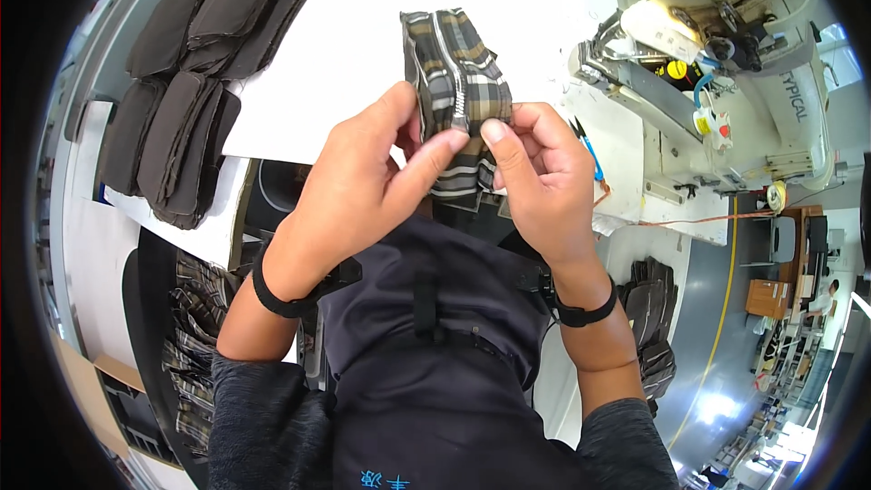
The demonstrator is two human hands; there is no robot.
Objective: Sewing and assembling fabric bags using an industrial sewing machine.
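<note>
Between my hands is a small plaid fabric piece [490, 82] in brown, black, grey and white, with a pale zipper [446, 54] running down its length. My left hand [372, 159] pinches its left side and the area by the lower zipper end, thumb and forefinger apart around the edge. Over on the right, my right hand [544, 163] grips the other edge between thumb and curled fingers. The piece's far end lies over the white table, while its near end hangs by the table's front edge. Part of the fabric is hidden behind my fingers.
Stacks of dark padded fabric pieces [186, 136] stand at the left. A sewing machine [717, 63] occupies the right side, with blue-handled thread snips [588, 150] on the white table [336, 45] beside it. Plaid pieces [186, 327] hang at lower left; dark pieces [651, 327] sit at lower right.
</note>
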